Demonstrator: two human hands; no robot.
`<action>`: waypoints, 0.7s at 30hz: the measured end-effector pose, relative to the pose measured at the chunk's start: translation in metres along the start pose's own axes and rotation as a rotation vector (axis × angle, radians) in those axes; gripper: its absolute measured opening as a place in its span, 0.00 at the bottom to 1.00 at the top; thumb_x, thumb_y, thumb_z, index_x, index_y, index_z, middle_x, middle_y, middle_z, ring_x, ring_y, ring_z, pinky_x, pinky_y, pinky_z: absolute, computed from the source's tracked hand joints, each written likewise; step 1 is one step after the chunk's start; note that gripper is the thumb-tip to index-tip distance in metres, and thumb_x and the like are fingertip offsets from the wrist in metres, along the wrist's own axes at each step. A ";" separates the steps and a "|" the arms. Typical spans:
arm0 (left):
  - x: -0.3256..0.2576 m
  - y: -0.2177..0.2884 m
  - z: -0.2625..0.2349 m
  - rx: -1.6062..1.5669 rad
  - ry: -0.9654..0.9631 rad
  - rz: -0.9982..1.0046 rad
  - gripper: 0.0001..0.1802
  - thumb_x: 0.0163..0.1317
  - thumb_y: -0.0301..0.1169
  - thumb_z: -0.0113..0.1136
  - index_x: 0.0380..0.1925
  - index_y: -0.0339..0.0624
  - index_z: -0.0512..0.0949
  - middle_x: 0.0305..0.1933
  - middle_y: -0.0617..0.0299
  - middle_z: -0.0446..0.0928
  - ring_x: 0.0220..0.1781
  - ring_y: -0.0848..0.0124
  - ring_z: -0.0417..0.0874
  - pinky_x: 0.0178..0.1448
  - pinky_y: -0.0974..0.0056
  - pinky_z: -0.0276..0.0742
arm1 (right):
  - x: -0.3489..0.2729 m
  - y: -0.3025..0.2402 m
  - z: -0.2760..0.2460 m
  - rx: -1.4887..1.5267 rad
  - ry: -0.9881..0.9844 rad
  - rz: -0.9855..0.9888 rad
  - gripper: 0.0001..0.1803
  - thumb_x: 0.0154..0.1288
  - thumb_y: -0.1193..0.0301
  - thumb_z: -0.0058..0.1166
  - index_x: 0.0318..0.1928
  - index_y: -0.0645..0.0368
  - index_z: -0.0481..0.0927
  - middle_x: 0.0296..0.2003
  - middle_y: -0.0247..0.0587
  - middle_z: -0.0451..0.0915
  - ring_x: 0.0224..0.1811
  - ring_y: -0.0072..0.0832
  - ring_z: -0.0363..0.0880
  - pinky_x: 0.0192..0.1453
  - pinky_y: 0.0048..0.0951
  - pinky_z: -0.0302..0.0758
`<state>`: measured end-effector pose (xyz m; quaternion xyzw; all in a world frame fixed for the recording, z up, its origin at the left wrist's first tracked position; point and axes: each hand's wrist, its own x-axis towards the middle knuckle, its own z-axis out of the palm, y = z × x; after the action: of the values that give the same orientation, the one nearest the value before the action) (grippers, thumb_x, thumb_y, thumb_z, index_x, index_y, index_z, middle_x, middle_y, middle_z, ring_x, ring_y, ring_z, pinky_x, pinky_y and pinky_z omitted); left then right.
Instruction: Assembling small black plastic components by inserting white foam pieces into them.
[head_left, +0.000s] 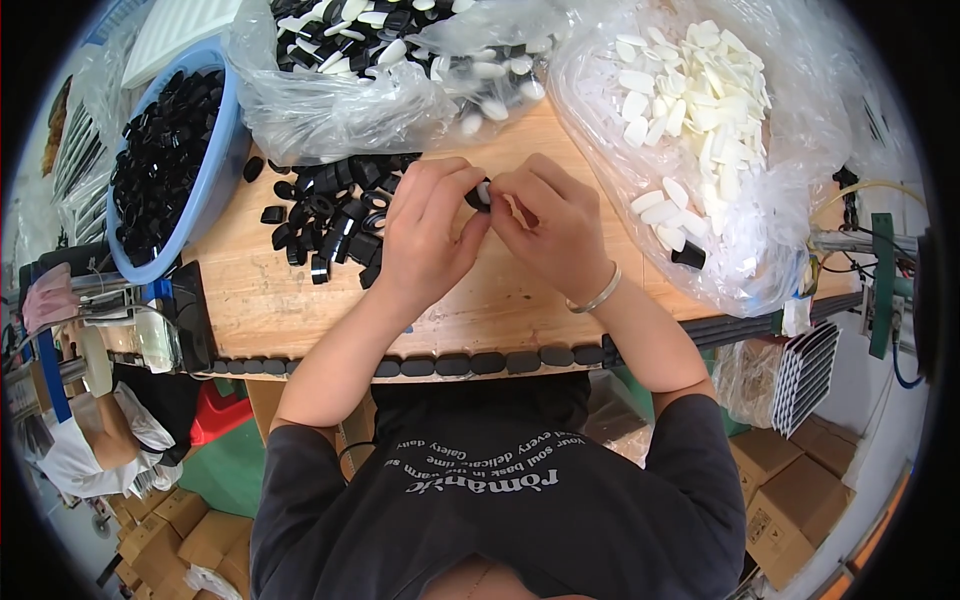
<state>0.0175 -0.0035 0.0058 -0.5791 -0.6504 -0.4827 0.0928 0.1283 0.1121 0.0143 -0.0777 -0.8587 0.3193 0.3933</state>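
Note:
Over the middle of the table, my left hand [428, 228] and my right hand [552, 215] meet fingertip to fingertip. Between them is a small black oval piece [473, 198] with a bit of white [484, 191] showing in it; my fingers cover most of it. Both hands are closed, pinching this piece from either side. Just left of my left hand lies a loose pile of black oval rings and caps [322, 205]. To the right of my right hand, flat white oval pieces [710, 100] are heaped on a clear plastic bag [600, 130].
A blue basin [243, 150] full of black pieces stands at the left. Behind my hands, a plastic bag [340, 115] holds mixed black and white pieces. Black oval pieces [453, 364] line the table's front edge. Another person's arm [112, 435] shows at far left.

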 end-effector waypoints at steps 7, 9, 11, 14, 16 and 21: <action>0.001 0.001 -0.001 0.059 0.013 -0.021 0.25 0.37 0.18 0.68 0.42 0.37 0.75 0.43 0.52 0.75 0.44 0.52 0.76 0.47 0.56 0.73 | -0.001 -0.001 -0.003 0.197 -0.086 0.168 0.09 0.52 0.83 0.60 0.35 0.61 0.81 0.30 0.35 0.75 0.25 0.20 0.74 0.28 0.20 0.70; 0.002 0.002 -0.001 0.066 0.026 -0.027 0.25 0.37 0.18 0.68 0.41 0.38 0.75 0.43 0.52 0.75 0.44 0.53 0.77 0.47 0.56 0.74 | 0.000 -0.002 -0.004 0.248 -0.083 0.158 0.09 0.52 0.83 0.60 0.36 0.61 0.81 0.34 0.36 0.76 0.29 0.21 0.75 0.33 0.21 0.72; 0.002 0.001 0.000 0.074 0.041 -0.035 0.25 0.38 0.18 0.68 0.41 0.38 0.75 0.43 0.53 0.75 0.43 0.53 0.77 0.46 0.56 0.74 | 0.001 -0.005 -0.004 0.299 -0.082 0.147 0.10 0.53 0.83 0.60 0.37 0.61 0.81 0.38 0.38 0.77 0.33 0.22 0.77 0.37 0.21 0.73; 0.000 0.000 -0.001 0.070 0.041 -0.053 0.25 0.38 0.19 0.68 0.42 0.39 0.76 0.43 0.53 0.75 0.42 0.54 0.78 0.44 0.57 0.75 | 0.001 -0.006 -0.002 0.341 -0.118 0.233 0.10 0.53 0.83 0.61 0.38 0.62 0.81 0.42 0.40 0.80 0.37 0.24 0.78 0.41 0.23 0.74; -0.001 0.001 -0.002 0.042 0.000 -0.076 0.24 0.41 0.19 0.68 0.43 0.38 0.76 0.44 0.52 0.75 0.42 0.54 0.78 0.43 0.58 0.76 | 0.001 -0.004 0.000 0.371 -0.143 0.235 0.10 0.54 0.82 0.61 0.39 0.63 0.80 0.43 0.41 0.81 0.38 0.24 0.80 0.41 0.23 0.75; 0.003 0.003 -0.004 -0.266 0.002 -0.301 0.20 0.49 0.21 0.69 0.44 0.36 0.76 0.42 0.55 0.78 0.39 0.66 0.80 0.42 0.64 0.76 | -0.001 0.007 -0.006 0.533 -0.134 0.514 0.09 0.59 0.80 0.61 0.41 0.64 0.80 0.41 0.36 0.83 0.39 0.19 0.80 0.44 0.21 0.76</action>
<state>0.0173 -0.0044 0.0117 -0.4821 -0.6600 -0.5733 -0.0572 0.1323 0.1204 0.0124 -0.1646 -0.7218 0.6241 0.2498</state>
